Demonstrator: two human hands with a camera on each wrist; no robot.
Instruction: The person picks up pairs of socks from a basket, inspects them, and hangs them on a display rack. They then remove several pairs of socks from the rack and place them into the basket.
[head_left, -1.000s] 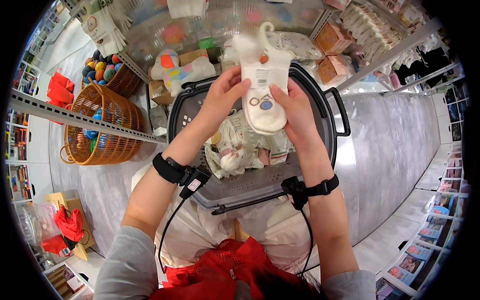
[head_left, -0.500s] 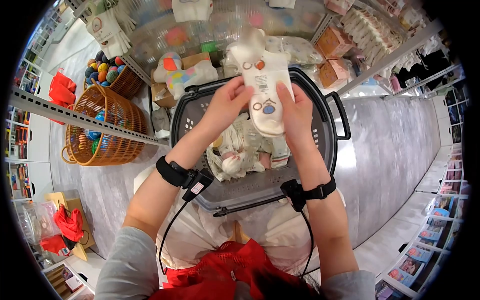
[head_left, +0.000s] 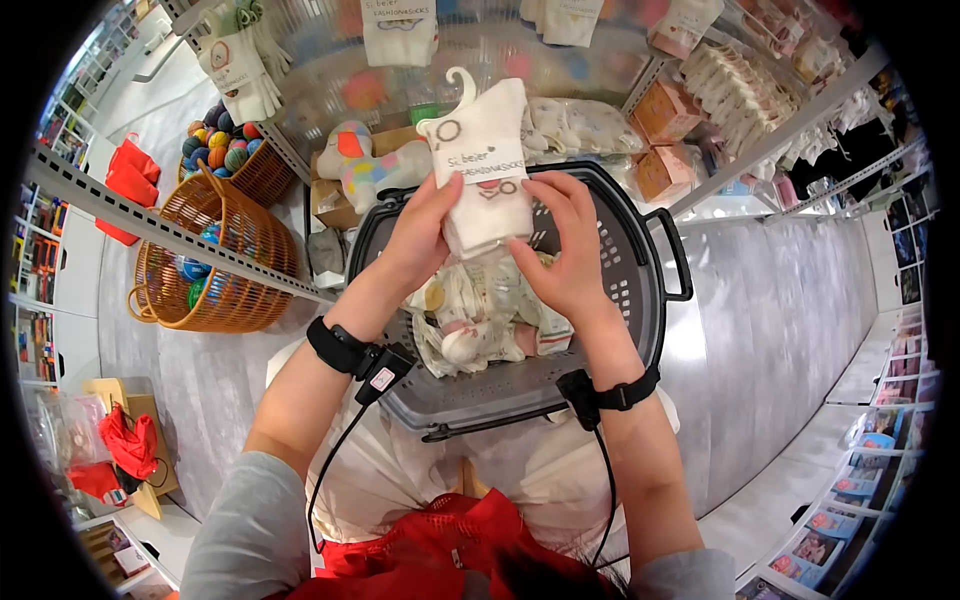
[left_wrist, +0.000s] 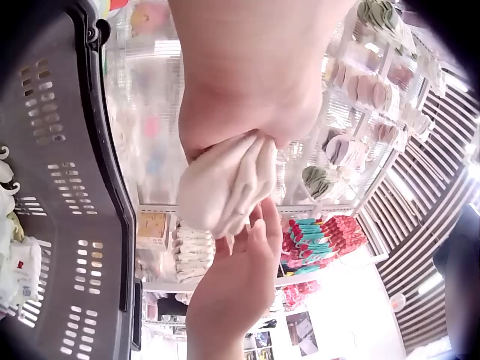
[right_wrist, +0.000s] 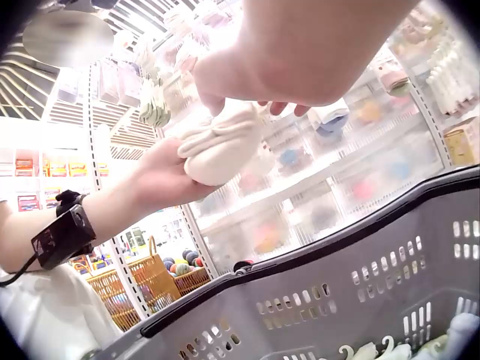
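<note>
A pair of white socks (head_left: 488, 215) with a paper label band and a white plastic hook is held up over the shopping basket in the head view. My left hand (head_left: 418, 235) grips its left edge, thumb on the front near the label. At the right edge, my right hand (head_left: 568, 245) touches the socks with spread, relaxed fingers and thumb. From the left wrist, the folded sock layers (left_wrist: 225, 184) show edge-on below the left palm, with the right fingertips close under them. Below lies a pile of packed white socks (head_left: 480, 325) inside the grey basket (head_left: 440, 398).
Wicker baskets of balls (head_left: 215, 260) stand at the left behind a perforated metal post (head_left: 150, 220). Ahead, shelves carry hanging sock packs (head_left: 400, 30), a plush toy (head_left: 370, 160) and cardboard boxes (head_left: 665, 170). Grey floor (head_left: 770, 290) extends along the right.
The socks have been turned over, so the label's printed front now faces up, and they have shifted left. My right hand has loosened from its pinch, its fingers spreading at the edge.
</note>
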